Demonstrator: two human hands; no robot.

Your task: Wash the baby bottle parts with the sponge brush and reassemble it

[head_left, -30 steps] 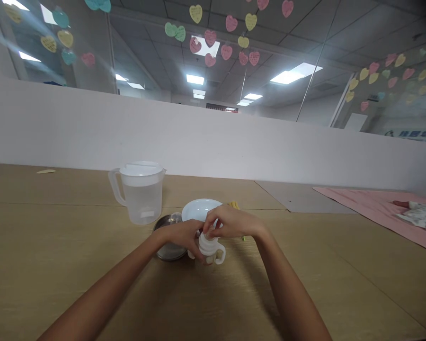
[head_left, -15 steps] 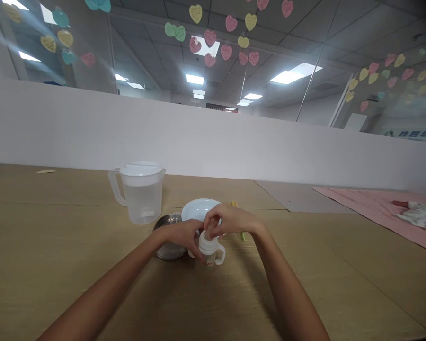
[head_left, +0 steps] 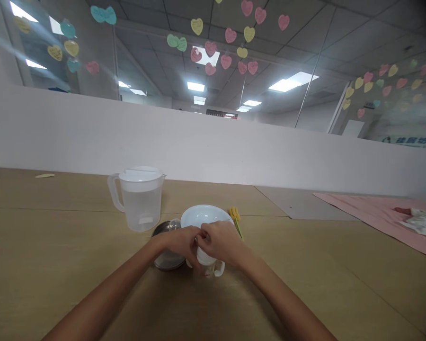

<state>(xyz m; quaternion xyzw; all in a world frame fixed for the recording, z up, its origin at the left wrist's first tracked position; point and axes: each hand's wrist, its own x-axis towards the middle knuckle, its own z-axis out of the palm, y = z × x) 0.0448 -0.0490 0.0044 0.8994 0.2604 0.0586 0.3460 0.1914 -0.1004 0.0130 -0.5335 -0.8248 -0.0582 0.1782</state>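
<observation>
the left hand (head_left: pixel 184 242) reaches in from the lower left, its wrist bent and its back turned up, with thumb and fingers curved around the near left side of a white-topped clear cup (head_left: pixel 206 258); it holds the cup upright on the table (head_left: pixel 294 265). the right hand (head_left: pixel 220 239) comes from the lower right, knuckles up, fingers curled in narrow over the cup's top and meeting the left hand's fingers there. its fingertips are hidden, so i cannot tell whether they pinch anything. the cup's white handle (head_left: pixel 219 269) shows just below the right hand.

a metal bowl (head_left: pixel 167 260) lies under and beside the left hand, a small clear round piece (head_left: pixel 174 224) at its far side. the white bowl (head_left: pixel 206 212) is just beyond both hands, the yellow and green item (head_left: pixel 235 214) just past the right hand. the lidded pitcher (head_left: pixel 142 203) stands beyond the left hand, to its left; the pink cloth (head_left: pixel 369 213) is well off to the right.

half a second earlier the right hand was arched above the cup, its top partly visible; now the hand is lower and flatter, covering it. the left hand's hold looks much the same, and more of the yellow end shows.
</observation>
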